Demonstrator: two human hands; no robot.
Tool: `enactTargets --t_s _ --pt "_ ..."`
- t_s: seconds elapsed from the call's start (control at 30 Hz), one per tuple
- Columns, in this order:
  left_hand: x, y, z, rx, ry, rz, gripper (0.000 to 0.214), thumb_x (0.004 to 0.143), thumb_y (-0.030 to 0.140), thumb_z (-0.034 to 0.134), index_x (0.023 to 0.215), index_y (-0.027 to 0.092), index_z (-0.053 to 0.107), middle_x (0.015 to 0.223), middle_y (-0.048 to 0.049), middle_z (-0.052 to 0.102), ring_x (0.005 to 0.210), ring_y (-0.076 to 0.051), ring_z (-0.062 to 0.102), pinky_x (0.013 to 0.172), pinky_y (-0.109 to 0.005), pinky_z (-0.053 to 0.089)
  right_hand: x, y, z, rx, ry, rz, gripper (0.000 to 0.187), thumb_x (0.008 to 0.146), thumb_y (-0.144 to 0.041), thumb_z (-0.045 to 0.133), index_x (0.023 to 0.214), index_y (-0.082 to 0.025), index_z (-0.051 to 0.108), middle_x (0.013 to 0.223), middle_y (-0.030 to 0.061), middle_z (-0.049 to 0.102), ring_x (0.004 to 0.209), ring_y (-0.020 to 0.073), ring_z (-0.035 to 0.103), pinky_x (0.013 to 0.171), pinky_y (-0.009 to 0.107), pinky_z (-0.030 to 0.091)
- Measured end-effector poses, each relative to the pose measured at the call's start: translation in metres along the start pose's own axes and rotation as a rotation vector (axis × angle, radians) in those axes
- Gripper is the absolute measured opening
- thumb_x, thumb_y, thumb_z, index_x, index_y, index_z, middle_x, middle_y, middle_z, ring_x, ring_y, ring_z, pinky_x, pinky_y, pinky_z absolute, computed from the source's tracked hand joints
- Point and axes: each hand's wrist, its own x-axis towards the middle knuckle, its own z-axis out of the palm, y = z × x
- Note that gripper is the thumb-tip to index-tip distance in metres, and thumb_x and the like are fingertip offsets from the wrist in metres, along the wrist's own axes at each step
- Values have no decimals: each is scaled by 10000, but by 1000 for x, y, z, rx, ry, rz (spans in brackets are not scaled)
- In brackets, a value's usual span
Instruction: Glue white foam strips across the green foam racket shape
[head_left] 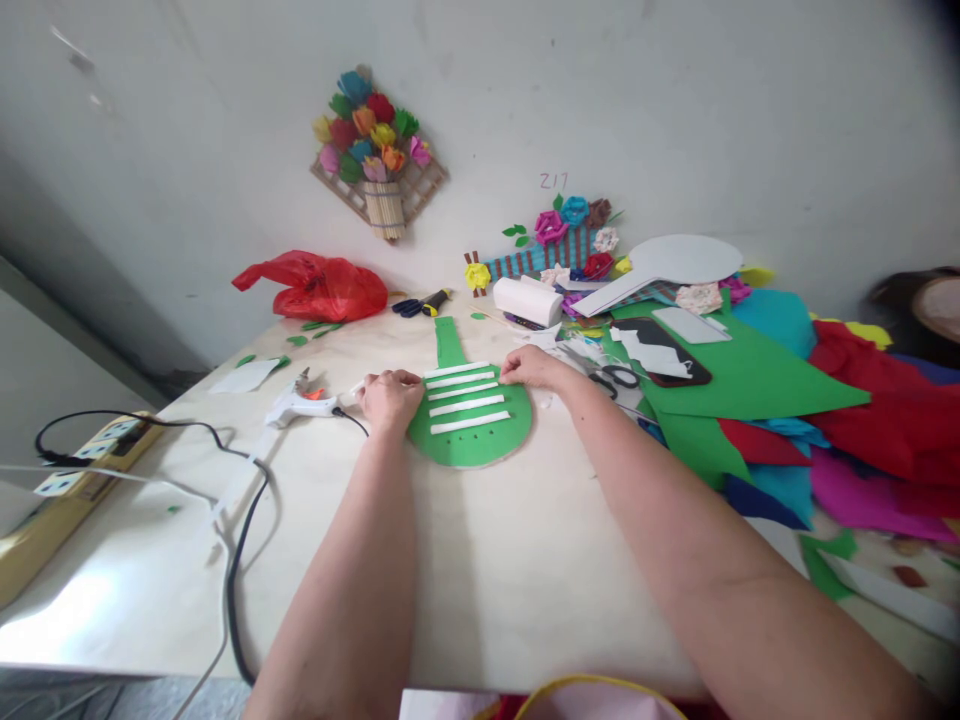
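A green round board (480,446) with a narrow handle (450,343) pointing away lies flat on the table. Several white paper strips (469,423) lie across it in rows, above a line of small dark dots. My left hand (391,398) is closed at the board's left edge, fingertips by the upper strips' ends; a short white piece shows at its left side. On the opposite edge, my right hand (536,368) has its fingers pinched together near the strips' right ends. What either hand holds, if anything, is hidden by the fingers.
Left stand a white glue gun (296,402), cables and a power strip (105,455). Behind are a red plastic bag (319,287) and pliers (421,304). Right lie scissors (611,378), a phone (667,358) and coloured sheets (780,370). Paper flowers (367,130) hang on the wall.
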Motion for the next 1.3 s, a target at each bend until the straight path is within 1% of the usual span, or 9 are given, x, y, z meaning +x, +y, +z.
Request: enactTargets --t_s 0.23,0.53,0.77,0.87,1.0,1.1,1.3 --pt "0 -1 1 -16 4 4 213 625 323 524 739 264 694 896 -50 666 1013 -291 463 881 -440 285 0 0 1 6 -4 -11 77 567 -134 643 640 -120 666 576 -6 623 561 92 521 576 181 410" --pt "0 0 0 3 -13 -8 221 623 332 519 746 273 694 889 -40 671 1014 -280 465 878 -429 290 -4 -8 1 -65 3 5 78 581 -124 635 649 -117 672 589 0 636 575 100 534 571 183 409" --pt "-1 1 -2 10 -21 -9 233 632 348 514 758 272 694 911 -40 668 1021 -282 463 878 -419 288 -5 -8 -4 7 -18 10 67 568 -109 634 632 -116 655 566 -17 613 553 83 508 576 179 396" --pt "-2 2 -3 15 -19 -12 235 635 354 515 761 270 694 934 -44 665 1021 -287 464 879 -420 286 -9 -11 -11 27 -65 32 55 554 -98 631 605 -117 640 540 -30 590 533 73 485 566 179 379" --pt "-1 1 -2 7 -13 -9 227 636 345 519 759 266 694 916 -51 669 1015 -296 468 874 -429 287 -16 -14 -19 78 -217 56 35 540 -124 636 573 -123 624 497 -44 553 494 66 451 524 189 351" --pt "0 0 -1 -4 -8 -3 228 637 345 519 764 266 692 911 -51 671 1015 -297 469 874 -434 285 -19 -15 -21 129 -310 75 69 526 -160 656 576 -125 624 493 -43 550 486 67 451 523 197 353" --pt "-1 0 -1 -13 -11 -10 229 635 343 520 767 266 691 897 -47 675 1019 -292 470 879 -425 285 -20 -16 -21 143 -382 71 115 518 -193 673 604 -125 639 506 -35 565 495 71 468 535 203 366"
